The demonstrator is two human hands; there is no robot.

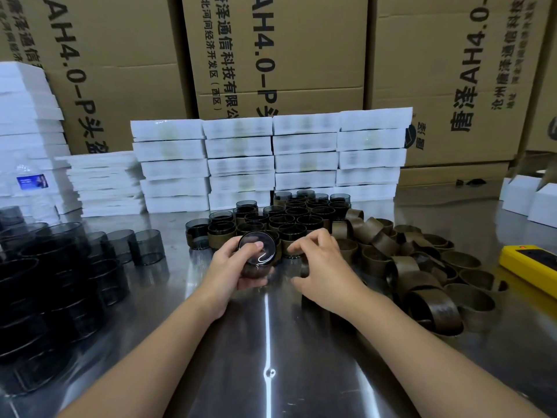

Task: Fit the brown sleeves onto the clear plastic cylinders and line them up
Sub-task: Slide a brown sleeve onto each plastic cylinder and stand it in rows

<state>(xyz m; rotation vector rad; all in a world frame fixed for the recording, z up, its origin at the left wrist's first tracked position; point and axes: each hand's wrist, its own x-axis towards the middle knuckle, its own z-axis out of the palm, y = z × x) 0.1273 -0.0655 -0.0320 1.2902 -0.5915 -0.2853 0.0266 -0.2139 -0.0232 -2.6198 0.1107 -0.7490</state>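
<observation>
My left hand [224, 271] grips a smoky clear cylinder with a brown sleeve [256, 257] around it, tilted so its round end faces me, with the thumb on that end. My right hand [321, 267] hovers just to its right, fingers loosely curled, holding nothing I can make out. Behind both hands stand rows of sleeved cylinders [289, 217] packed together upright. A heap of loose brown sleeves [419, 267] lies on the right. Bare smoky cylinders [54, 267] are stacked in rows on the left.
The steel table [271, 342] is shiny. White foam boxes [271, 158] are stacked behind the rows, with big cardboard cartons [301, 49] behind them. A yellow device [530, 263] lies at the right edge. A water bottle [33, 188] stands at far left.
</observation>
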